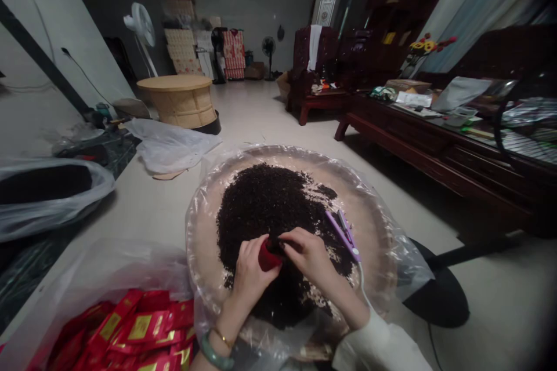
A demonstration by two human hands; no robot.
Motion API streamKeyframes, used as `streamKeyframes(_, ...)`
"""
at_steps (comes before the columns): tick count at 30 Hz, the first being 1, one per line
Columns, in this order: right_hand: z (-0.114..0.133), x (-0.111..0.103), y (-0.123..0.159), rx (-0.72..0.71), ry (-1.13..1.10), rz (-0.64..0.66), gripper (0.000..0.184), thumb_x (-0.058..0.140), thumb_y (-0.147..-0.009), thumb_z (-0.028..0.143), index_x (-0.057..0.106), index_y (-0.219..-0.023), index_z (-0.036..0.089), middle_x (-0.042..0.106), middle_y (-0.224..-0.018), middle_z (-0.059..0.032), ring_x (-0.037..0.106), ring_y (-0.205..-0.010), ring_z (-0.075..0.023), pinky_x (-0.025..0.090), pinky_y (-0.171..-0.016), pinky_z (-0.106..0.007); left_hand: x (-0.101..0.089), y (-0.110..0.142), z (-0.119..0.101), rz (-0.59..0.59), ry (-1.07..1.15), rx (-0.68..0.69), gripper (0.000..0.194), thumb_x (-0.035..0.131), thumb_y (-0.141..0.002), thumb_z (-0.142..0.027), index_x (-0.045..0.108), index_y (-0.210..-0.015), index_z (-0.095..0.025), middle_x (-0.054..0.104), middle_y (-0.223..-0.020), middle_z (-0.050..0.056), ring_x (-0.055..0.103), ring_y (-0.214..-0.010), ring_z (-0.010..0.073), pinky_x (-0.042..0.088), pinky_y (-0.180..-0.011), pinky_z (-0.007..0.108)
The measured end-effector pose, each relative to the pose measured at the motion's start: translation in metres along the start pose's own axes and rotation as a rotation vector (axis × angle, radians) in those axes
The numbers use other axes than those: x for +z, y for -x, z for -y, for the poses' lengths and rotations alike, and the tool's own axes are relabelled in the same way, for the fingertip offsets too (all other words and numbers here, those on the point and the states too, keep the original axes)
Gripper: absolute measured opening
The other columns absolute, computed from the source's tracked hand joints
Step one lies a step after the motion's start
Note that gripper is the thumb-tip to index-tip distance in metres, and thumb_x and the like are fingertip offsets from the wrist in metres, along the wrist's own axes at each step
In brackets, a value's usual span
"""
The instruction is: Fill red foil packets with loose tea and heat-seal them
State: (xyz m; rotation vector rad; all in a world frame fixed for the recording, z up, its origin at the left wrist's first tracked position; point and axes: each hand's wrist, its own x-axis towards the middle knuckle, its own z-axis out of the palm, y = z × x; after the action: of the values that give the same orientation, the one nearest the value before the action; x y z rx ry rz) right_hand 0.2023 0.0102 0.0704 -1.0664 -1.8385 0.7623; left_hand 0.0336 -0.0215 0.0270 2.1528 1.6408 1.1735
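A round tray (374, 214) lined with clear plastic sits in front of me, heaped with dark loose tea leaves (265, 203). My left hand (250, 275) is closed around a small red packet (267, 258) held over the near side of the heap. My right hand (307, 255) is pinched at the packet's mouth, with dark leaves at its fingertips. A purple tool (343, 232) with a white cord lies on the tray just right of my right hand. A green bangle and a thin gold bracelet circle my left wrist.
A clear bag of red and gold packets (134, 330) lies at the lower left. Another plastic bag of dark leaves (43, 191) sits at the left. A round wooden tub (180, 98), a white fan (141, 26), and a dark wooden table (435, 139) stand farther off.
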Motion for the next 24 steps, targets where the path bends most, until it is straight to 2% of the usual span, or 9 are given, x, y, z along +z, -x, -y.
streamKeyframes(4, -0.004, -0.018, -0.005, 0.025, 0.053, -0.132, 0.018, 0.056, -0.085, 0.025, 0.069, -0.095, 0.018, 0.064, -0.088, -0.0064, 0.06, -0.076, -0.0149, 0.047, -0.065, -0.026, -0.004, 0.001, 0.002, -0.013, -0.039, -0.011, 0.057, 0.073, -0.067, -0.024, 0.052, -0.119, -0.014, 0.06, -0.098, 0.006, 0.051, -0.09, 0.0199, 0.046, -0.078, 0.033)
streamKeyframes(6, 0.0, -0.024, -0.003, -0.056, 0.158, -0.197, 0.022, 0.058, -0.086, 0.028, 0.066, -0.103, 0.018, 0.063, -0.099, -0.0081, 0.058, -0.088, -0.0175, 0.047, -0.075, -0.03, -0.005, 0.0, 0.002, -0.023, -0.064, -0.011, 0.056, 0.075, -0.067, -0.028, 0.053, -0.117, -0.015, 0.059, -0.098, 0.006, 0.051, -0.089, 0.02, 0.046, -0.078, 0.032)
streamKeyframes(8, 0.007, -0.022, 0.002, -0.19, 0.257, -0.157, 0.027, 0.062, -0.085, 0.032, 0.063, -0.107, 0.017, 0.062, -0.1, -0.0085, 0.053, -0.094, -0.0194, 0.045, -0.081, -0.034, -0.004, 0.0, 0.001, -0.021, -0.084, -0.015, 0.056, 0.076, -0.067, -0.03, 0.054, -0.116, -0.015, 0.059, -0.095, 0.007, 0.05, -0.087, 0.0205, 0.045, -0.076, 0.033)
streamKeyframes(10, 0.012, -0.012, 0.007, -0.3, 0.324, -0.045, 0.026, 0.063, -0.084, 0.035, 0.063, -0.103, 0.016, 0.061, -0.094, -0.0086, 0.048, -0.09, -0.0203, 0.043, -0.078, -0.035, -0.002, 0.0, -0.002, -0.019, -0.088, -0.002, 0.053, 0.074, -0.067, -0.028, 0.055, -0.114, -0.014, 0.059, -0.092, 0.007, 0.05, -0.084, 0.0206, 0.045, -0.073, 0.033)
streamKeyframes(13, 0.006, 0.004, 0.012, -0.299, 0.39, 0.048, 0.016, 0.06, -0.087, 0.03, 0.063, -0.084, 0.015, 0.058, -0.087, -0.0094, 0.044, -0.085, -0.0202, 0.039, -0.071, -0.034, 0.0, 0.0, -0.004, 0.001, -0.025, -0.024, 0.045, 0.069, -0.069, -0.021, 0.058, -0.113, -0.014, 0.058, -0.084, 0.006, 0.051, -0.078, 0.0187, 0.046, -0.07, 0.031)
streamKeyframes(16, -0.009, 0.012, 0.013, -0.171, 0.335, 0.129, 0.018, 0.054, -0.09, 0.025, 0.061, -0.077, 0.016, 0.056, -0.082, -0.0074, 0.044, -0.082, -0.0182, 0.038, -0.071, -0.032, -0.001, 0.002, -0.002, 0.139, 0.11, -0.174, 0.043, 0.068, -0.068, -0.021, 0.062, -0.11, -0.015, 0.059, -0.082, 0.005, 0.054, -0.077, 0.0173, 0.048, -0.072, 0.03)
streamKeyframes(20, -0.018, 0.01, 0.017, -0.074, 0.274, 0.303, 0.017, 0.054, -0.09, 0.03, 0.063, -0.086, 0.017, 0.057, -0.084, -0.0053, 0.046, -0.082, -0.0172, 0.037, -0.074, -0.032, -0.007, 0.008, 0.007, 0.391, 0.267, -0.413, 0.043, 0.069, -0.064, -0.022, 0.064, -0.106, -0.017, 0.064, -0.103, 0.006, 0.059, -0.091, 0.0187, 0.045, -0.084, 0.031)
streamKeyframes(22, -0.018, 0.009, 0.019, -0.098, 0.235, 0.342, 0.022, 0.056, -0.089, 0.037, 0.064, -0.094, 0.018, 0.059, -0.089, -0.0056, 0.047, -0.086, -0.0177, 0.037, -0.076, -0.033, -0.009, 0.011, 0.009, 0.472, 0.242, -0.492, 0.042, 0.071, -0.063, -0.024, 0.064, -0.103, -0.015, 0.065, -0.1, 0.006, 0.059, -0.089, 0.0197, 0.044, -0.081, 0.03)
streamKeyframes(24, -0.016, 0.01, 0.021, -0.193, 0.202, 0.336, 0.026, 0.057, -0.088, 0.042, 0.065, -0.092, 0.018, 0.059, -0.094, -0.0061, 0.047, -0.087, -0.0185, 0.038, -0.076, -0.033, -0.012, 0.013, 0.01, 0.538, 0.162, -0.527, 0.033, 0.071, -0.062, -0.028, 0.065, -0.09, -0.012, 0.066, -0.086, 0.005, 0.058, -0.079, 0.0195, 0.041, -0.071, 0.027)
